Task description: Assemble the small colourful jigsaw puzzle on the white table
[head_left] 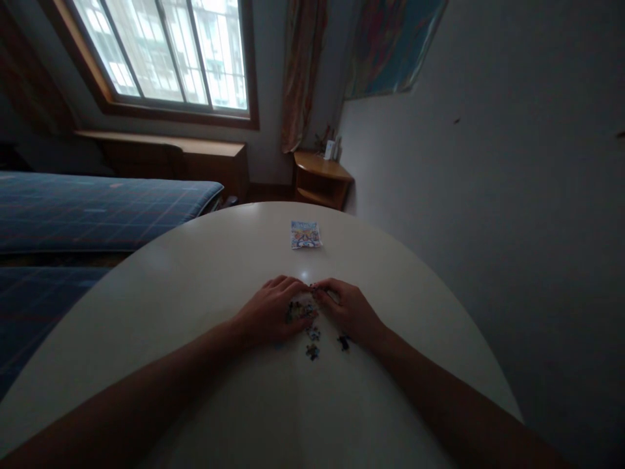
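My left hand [276,309] lies on the table with its fingers stretched forward and its thumb apart, curved around a small patch of puzzle pieces [299,311]. Its fingertips reach the far side of the patch. There my right hand [349,309] pinches a small dark puzzle piece [314,287] between thumb and forefinger; the fingers partly cover it. A loose pale puzzle piece [313,333] lies just below my left thumb, and another puzzle piece [312,352] is nearer to me. Beside my right wrist rests a dark puzzle piece [344,342].
The round white table [205,260] bears a small printed picture packet [305,235] beyond my hands. A bed with a blue plaid mattress [97,212] is at the left. A corner shelf [322,166] and a desk [195,144] stand behind; a wall [488,215] is on the right.
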A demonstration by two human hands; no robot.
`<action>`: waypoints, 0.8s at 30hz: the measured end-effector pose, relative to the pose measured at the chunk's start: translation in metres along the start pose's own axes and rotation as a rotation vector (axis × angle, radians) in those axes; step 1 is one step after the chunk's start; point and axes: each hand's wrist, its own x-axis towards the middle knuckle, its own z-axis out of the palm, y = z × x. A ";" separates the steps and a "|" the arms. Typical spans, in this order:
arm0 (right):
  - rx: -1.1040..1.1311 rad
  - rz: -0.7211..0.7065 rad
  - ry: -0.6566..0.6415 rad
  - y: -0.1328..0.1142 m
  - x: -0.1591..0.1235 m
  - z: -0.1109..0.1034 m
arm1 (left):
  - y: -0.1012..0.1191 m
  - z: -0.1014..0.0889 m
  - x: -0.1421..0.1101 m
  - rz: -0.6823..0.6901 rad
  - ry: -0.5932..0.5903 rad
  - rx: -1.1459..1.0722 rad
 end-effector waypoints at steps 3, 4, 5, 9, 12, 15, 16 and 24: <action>-0.012 0.010 -0.014 -0.001 0.000 0.000 | -0.001 0.001 0.000 0.041 -0.039 0.015; -0.018 0.013 -0.020 -0.001 0.000 0.000 | -0.003 0.001 0.000 0.034 -0.039 0.015; -0.023 0.016 -0.026 -0.001 0.000 0.000 | -0.004 0.003 0.000 0.026 -0.036 0.012; -0.034 0.026 -0.047 0.000 0.000 0.001 | -0.008 0.006 0.001 0.028 -0.022 -0.010; -0.012 -0.010 -0.044 0.004 0.000 0.002 | -0.007 0.006 0.002 0.005 -0.013 -0.028; 0.009 -0.058 -0.029 0.008 0.000 0.002 | -0.008 0.006 0.002 -0.045 0.004 -0.061; 0.011 -0.074 -0.026 0.010 -0.001 0.002 | -0.009 0.006 0.003 -0.054 0.015 -0.074; 0.020 -0.037 0.001 0.009 -0.001 0.001 | -0.016 0.007 0.004 -0.179 0.160 -0.232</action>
